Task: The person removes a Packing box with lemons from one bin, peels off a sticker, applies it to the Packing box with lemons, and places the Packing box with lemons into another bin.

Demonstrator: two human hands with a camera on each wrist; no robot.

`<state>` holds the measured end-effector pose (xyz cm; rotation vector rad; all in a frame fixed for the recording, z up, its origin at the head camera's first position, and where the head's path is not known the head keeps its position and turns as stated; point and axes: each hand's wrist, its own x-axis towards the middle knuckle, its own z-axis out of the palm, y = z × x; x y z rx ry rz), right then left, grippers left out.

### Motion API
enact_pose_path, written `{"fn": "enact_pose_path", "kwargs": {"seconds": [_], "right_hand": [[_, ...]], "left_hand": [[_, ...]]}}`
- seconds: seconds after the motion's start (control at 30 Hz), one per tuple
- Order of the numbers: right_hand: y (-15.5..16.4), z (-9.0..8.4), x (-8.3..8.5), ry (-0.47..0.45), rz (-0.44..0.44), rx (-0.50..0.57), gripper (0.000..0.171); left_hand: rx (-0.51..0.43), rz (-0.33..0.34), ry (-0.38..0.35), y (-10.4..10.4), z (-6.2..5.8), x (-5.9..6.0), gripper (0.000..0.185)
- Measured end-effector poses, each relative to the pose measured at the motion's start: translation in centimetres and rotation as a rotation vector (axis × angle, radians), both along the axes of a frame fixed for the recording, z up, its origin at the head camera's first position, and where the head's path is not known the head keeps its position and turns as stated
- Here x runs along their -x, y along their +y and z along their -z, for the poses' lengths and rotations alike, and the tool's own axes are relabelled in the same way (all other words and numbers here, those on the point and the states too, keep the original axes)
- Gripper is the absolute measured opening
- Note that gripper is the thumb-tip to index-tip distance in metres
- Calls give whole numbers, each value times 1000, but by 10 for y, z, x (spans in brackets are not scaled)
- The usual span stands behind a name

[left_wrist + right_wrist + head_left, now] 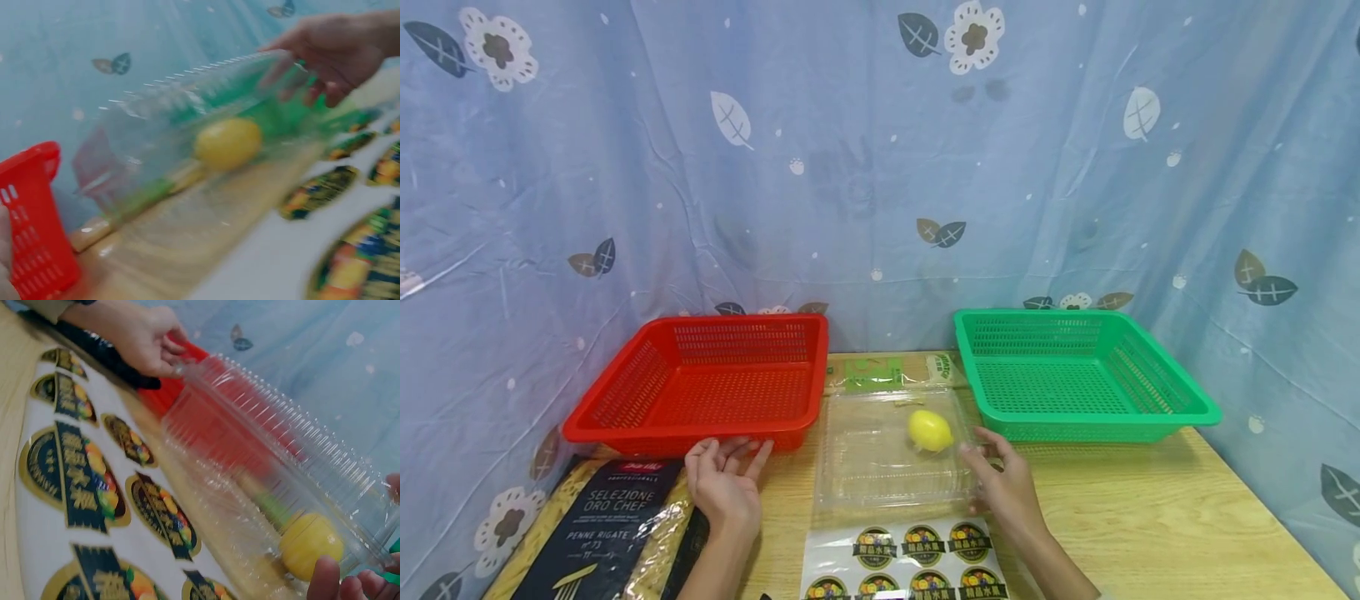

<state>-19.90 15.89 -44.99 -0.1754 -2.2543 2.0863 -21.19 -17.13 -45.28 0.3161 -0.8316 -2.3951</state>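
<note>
Left grip [727, 482] and right grip [1003, 482], both loosely spread, flank one clear container [868, 482] holding one lemon [930, 431].

Clear, rectangular, ridge-walled plastic container [868, 454]: on the bench, lower centre of the head frame; lid position unclear. Whole, glossy yellow oval lemon [929, 431]: on its side within the container's outline, right of its centre.

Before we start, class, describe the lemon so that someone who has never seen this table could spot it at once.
Between the red basket and the green basket, just beyond the stickers, lies a clear box. In its right half, toward the green basket, is the lemon: a small, smooth, solid yellow oval, unlike the see-through box and the slotted baskets.
</note>
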Motion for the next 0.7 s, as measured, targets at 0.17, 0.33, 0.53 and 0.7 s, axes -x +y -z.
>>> {"fn": "enact_pose_path", "kwargs": {"seconds": [0.17,0.33,0.53,0.7], "right_hand": [[6,3,-4,34,8,-126,54],[14,5,-9,66,36,-183,54],[17,3,-17,181,154,-241,37],[13,3,-25,347,175,-325,22]], "left_hand": [[250,132,-130,11,8,-13,19],[491,217,-206,24,10,-28,17],[737,217,-231,38,6,-48,9],[1069,99,-172,48,9,-70,20]]}}
